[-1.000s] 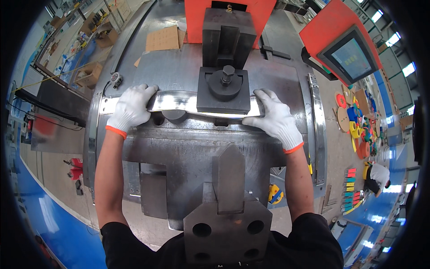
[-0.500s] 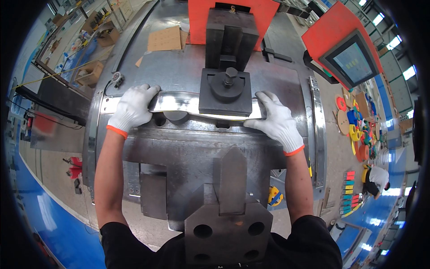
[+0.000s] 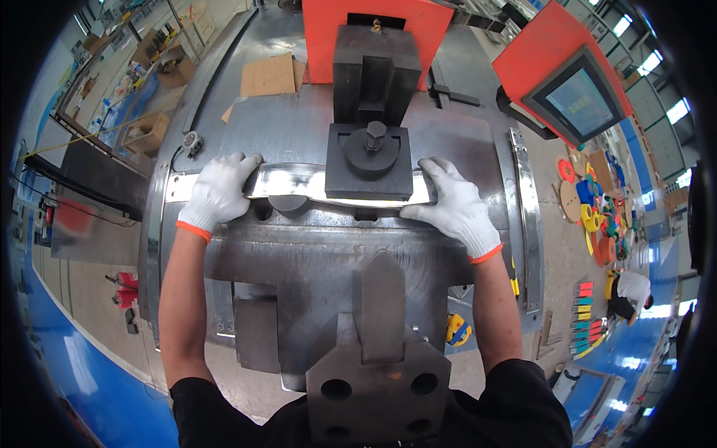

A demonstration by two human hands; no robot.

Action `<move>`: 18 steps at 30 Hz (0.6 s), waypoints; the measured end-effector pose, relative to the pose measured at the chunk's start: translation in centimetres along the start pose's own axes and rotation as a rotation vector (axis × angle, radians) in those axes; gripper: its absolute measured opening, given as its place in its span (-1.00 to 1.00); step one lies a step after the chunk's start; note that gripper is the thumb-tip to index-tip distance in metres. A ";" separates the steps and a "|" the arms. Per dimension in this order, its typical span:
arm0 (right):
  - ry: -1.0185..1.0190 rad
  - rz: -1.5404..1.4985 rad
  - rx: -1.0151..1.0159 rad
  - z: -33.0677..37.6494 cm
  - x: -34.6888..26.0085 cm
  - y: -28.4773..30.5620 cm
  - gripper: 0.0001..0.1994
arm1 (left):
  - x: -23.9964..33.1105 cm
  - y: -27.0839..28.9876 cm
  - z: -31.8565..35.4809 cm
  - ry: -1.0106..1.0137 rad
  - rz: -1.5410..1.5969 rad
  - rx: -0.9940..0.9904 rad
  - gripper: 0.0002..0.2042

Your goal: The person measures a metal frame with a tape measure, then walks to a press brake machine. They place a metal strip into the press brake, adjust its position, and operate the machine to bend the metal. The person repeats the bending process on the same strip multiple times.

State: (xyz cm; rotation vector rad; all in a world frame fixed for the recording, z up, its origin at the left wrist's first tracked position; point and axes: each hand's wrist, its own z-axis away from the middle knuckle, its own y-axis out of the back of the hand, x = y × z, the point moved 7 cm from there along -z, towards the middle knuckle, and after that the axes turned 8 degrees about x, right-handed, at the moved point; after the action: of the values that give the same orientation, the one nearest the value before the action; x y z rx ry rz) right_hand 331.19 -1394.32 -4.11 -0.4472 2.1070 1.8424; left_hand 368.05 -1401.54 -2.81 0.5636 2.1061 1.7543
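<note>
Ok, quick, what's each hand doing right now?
Left hand: closed on the shiny metal strip, a little in from its left end.
Right hand: holding the strip near its right end, fingers and thumb spread across it.

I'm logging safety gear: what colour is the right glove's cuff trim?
Orange trim, on a white glove; the head view shows it best.

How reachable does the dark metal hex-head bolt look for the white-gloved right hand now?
Probably yes, after releasing the shiny silver metal strip: the right hand is beside the black square block, and nothing visible covers the bolt.
</note>
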 end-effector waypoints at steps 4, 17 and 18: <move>0.001 -0.006 0.001 0.1 -0.5 0.3 -0.05 | -0.2 -0.1 0.2 0.002 0.010 0.003 -0.45; -0.059 0.035 -0.091 0.3 -0.9 0.7 -0.03 | -0.3 0.0 0.3 0.010 -0.020 -0.034 -0.49; -0.067 0.042 -0.104 0.3 -1.0 0.8 -0.03 | -0.4 0.0 0.4 0.008 -0.022 -0.034 -0.49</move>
State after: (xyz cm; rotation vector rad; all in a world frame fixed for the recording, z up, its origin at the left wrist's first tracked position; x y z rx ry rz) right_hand 331.74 -1393.89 -3.00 -0.3628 1.9987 1.9689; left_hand 368.57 -1401.43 -2.89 0.5228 2.0761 1.7790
